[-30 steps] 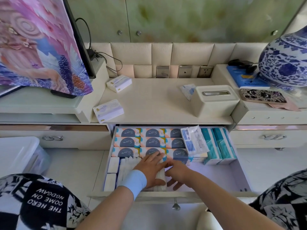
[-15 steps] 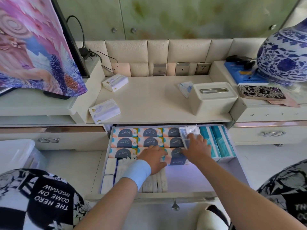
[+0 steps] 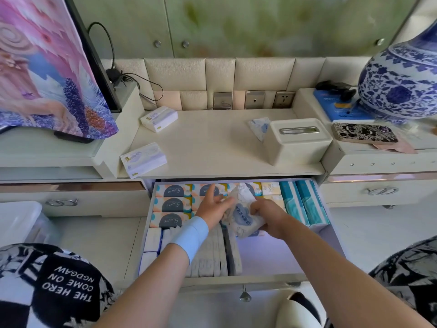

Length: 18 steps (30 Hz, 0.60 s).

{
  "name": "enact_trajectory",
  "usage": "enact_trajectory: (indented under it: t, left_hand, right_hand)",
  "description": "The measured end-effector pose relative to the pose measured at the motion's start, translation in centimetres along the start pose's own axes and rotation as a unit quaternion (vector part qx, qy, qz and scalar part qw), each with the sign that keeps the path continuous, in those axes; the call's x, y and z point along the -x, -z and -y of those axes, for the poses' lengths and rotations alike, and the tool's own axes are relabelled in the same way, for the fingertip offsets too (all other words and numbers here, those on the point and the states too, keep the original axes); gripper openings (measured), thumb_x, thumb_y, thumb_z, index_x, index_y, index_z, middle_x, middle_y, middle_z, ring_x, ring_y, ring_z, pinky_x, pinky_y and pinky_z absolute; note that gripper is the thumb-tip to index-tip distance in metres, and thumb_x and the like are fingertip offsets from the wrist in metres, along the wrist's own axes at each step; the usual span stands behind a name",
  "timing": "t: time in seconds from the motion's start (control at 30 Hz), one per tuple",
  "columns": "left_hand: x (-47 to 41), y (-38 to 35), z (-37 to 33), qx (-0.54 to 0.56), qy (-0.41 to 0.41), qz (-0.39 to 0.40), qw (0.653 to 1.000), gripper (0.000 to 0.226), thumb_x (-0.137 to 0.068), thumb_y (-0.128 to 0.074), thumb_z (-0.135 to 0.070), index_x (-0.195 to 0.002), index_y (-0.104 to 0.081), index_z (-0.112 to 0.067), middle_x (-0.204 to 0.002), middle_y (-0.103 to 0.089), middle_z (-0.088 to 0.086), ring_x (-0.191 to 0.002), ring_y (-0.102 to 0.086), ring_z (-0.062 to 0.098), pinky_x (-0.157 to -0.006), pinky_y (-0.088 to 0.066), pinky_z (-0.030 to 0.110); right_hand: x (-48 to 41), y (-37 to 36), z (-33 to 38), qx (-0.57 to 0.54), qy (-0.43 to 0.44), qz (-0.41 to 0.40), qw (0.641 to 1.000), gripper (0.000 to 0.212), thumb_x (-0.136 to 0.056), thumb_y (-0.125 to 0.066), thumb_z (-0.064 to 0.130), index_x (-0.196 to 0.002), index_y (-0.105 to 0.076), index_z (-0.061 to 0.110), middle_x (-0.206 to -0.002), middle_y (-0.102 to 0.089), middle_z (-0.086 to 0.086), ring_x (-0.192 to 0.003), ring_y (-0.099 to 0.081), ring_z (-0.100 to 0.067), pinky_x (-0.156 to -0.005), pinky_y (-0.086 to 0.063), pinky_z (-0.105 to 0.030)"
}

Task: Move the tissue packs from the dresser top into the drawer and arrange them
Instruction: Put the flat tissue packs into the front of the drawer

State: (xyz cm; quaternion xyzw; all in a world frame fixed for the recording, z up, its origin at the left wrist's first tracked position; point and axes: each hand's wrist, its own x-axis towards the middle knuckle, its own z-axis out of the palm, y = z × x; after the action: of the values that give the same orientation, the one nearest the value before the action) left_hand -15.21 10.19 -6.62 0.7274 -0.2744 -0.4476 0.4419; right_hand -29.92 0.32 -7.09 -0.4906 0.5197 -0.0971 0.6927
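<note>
White plastic wrapped the soft pack (image 3: 243, 215) that we held over the open drawer (image 3: 236, 279), with a blue cloud printed on its face. Our right hand (image 3: 269, 216) gripped it from the right, its fingers (image 3: 257, 207) curled round the wrapper's edge. Our left hand (image 3: 212, 209) lay open at the pack's left side, its fingers (image 3: 211, 191) spread. The forefinger pointed toward the back of the drawer, and the others touched the wrapper. A pale blue wristband (image 3: 191, 235) sat on the left wrist.

Beneath our hands, orange-and-navy packs (image 3: 172, 204) filled the drawer's back left in rows, and teal packs (image 3: 305, 202) stood on edge at the back right. Small white packs (image 3: 152, 240) and a row of slim white packets (image 3: 212, 256) lay along the front left.

On the bench (image 3: 212, 143) above, two boxed packs lay at the left, well apart, one near the front edge (image 3: 143, 159) and one near the back (image 3: 159, 118). A small blue-and-white pack (image 3: 259, 127) lay just beside a cream tissue holder (image 3: 296, 140) at the right. A blue-and-white vase (image 3: 402, 79) stood on the raised ledge farther right.
</note>
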Motion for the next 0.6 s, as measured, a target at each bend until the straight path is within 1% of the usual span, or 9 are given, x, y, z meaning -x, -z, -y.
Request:
enact_trajectory:
  t: [0.07,0.13,0.2,0.27,0.37,0.4,0.5,0.53,0.6]
  left_hand:
    - [-0.1,0.6,-0.3,0.011,0.01,0.009,1.0,0.077,-0.09,-0.068,-0.032,-0.154,-0.025,-0.021,-0.132,-0.059,-0.003,-0.12,-0.053,0.016,-0.096,-0.037,0.027]
    - [-0.2,1.2,-0.5,-0.022,0.009,0.027,0.999,0.06,-0.088,-0.071,-0.032,-0.143,-0.048,-0.022,-0.122,-0.063,-0.004,-0.104,-0.059,0.011,-0.09,-0.04,0.023]
    - [-0.1,1.6,-0.8,-0.07,0.001,0.061,0.996,0.032,-0.086,-0.073,-0.033,-0.117,-0.069,-0.026,-0.108,-0.068,-0.004,-0.091,-0.063,0.009,-0.08,-0.046,0.021]
    - [0.1,1.6,-1.3,-0.104,-0.018,0.085,0.991,0.006,-0.087,-0.072,-0.031,-0.091,-0.07,-0.026,-0.087,-0.068,-0.008,-0.078,-0.062,0.008,-0.068,-0.045,0.018]
    - [0.2,1.1,-2.1,-0.106,-0.056,0.068,0.991,0.013,-0.089,-0.07,-0.028,-0.081,-0.062,-0.021,-0.076,-0.061,-0.008,-0.069,-0.057,0.007,-0.057,-0.042,0.012]
    - [0.4,1.0,-2.5,-0.094,-0.064,0.043,0.993,0.016,-0.088,-0.071,-0.028,-0.082,-0.062,-0.017,-0.078,-0.062,-0.005,-0.07,-0.059,0.011,-0.058,-0.046,0.014]
    - [0.4,0.8,-3.1,-0.014,-0.051,-0.04,0.998,0.031,-0.076,-0.075,-0.039,-0.087,-0.065,-0.012,-0.087,-0.071,0.008,-0.082,-0.07,0.029,-0.074,-0.06,0.045]
    - [0.4,0.7,-3.2,0.013,-0.046,-0.059,0.997,0.037,-0.069,-0.075,-0.045,-0.086,-0.065,-0.013,-0.089,-0.072,0.009,-0.085,-0.071,0.032,-0.075,-0.06,0.051]
    - [0.2,0.6,-3.3,0.059,-0.037,-0.071,0.995,0.044,-0.059,-0.075,-0.05,-0.087,-0.065,-0.017,-0.092,-0.073,0.009,-0.087,-0.072,0.032,-0.076,-0.059,0.055]
  right_hand:
    - [0.3,0.3,-0.3,-0.042,-0.01,0.018,0.999,0.042,-0.075,-0.044,0.0,-0.112,-0.062,0.008,-0.103,-0.066,-0.02,-0.092,-0.063,-0.037,-0.067,-0.054,-0.037]
    - [0.4,0.6,-0.3,-0.035,-0.006,0.04,0.999,0.046,-0.064,-0.048,0.006,-0.107,-0.064,0.009,-0.099,-0.067,-0.018,-0.089,-0.064,-0.035,-0.062,-0.052,-0.032]
    - [0.4,0.8,-0.2,-0.008,0.004,0.055,0.998,0.052,-0.056,-0.051,0.008,-0.105,-0.066,0.008,-0.096,-0.07,-0.016,-0.086,-0.066,-0.033,-0.063,-0.051,-0.031]
    - [0.4,1.0,0.0,-0.005,0.014,0.046,0.999,0.049,-0.056,-0.053,0.008,-0.102,-0.068,0.007,-0.095,-0.071,-0.015,-0.085,-0.066,-0.032,-0.067,-0.051,-0.032]
    - [0.4,1.0,0.3,0.029,0.043,-0.016,0.999,0.024,-0.076,-0.064,0.009,-0.1,-0.066,0.011,-0.101,-0.069,-0.014,-0.089,-0.065,-0.029,-0.071,-0.055,-0.038]
    - [0.3,1.0,0.3,0.044,0.045,-0.053,0.997,0.021,-0.083,-0.065,0.012,-0.103,-0.065,0.012,-0.102,-0.068,-0.012,-0.087,-0.064,-0.026,-0.073,-0.055,-0.039]
    - [0.4,1.3,0.9,0.07,0.001,-0.17,0.983,0.026,-0.089,-0.066,0.027,-0.111,-0.062,0.013,-0.096,-0.067,-0.01,-0.075,-0.066,-0.024,-0.067,-0.057,-0.036]
    - [0.6,1.3,1.3,0.066,-0.024,-0.179,0.981,0.028,-0.091,-0.063,0.03,-0.111,-0.062,0.011,-0.095,-0.067,-0.011,-0.07,-0.066,-0.025,-0.063,-0.056,-0.035]
    - [1.3,1.3,2.1,0.035,-0.073,-0.154,0.985,0.033,-0.095,-0.056,0.037,-0.112,-0.059,0.009,-0.096,-0.069,-0.013,-0.063,-0.066,-0.026,-0.055,-0.051,-0.029]
